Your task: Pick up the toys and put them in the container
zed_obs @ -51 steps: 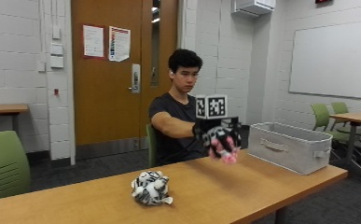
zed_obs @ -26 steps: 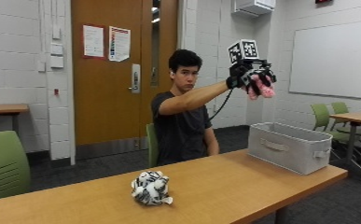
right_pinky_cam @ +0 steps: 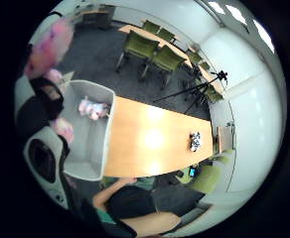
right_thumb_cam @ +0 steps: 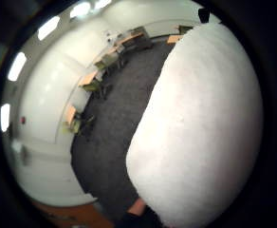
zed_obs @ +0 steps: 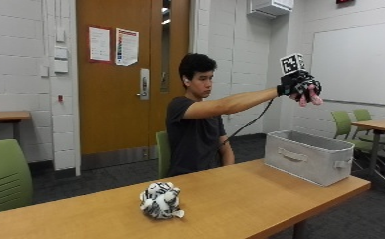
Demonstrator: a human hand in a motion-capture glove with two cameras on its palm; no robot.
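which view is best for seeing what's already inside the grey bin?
The little finger side palm view: it looks down into the grey bin and shows a pink toy lying inside. The outside view shows only the bin's outer walls and rim, contents hidden. The thumb side palm view shows no bin, mostly a white surface.

Operator dress: you wear a dark grey short-sleeved T-shirt | right hand point(zed_obs: 299, 85): black glove, black straps and white plastic housing at the palm point(right_pinky_cam: 43, 158) | forearms bare below the sleeves | left hand: no glove, not clearly seen
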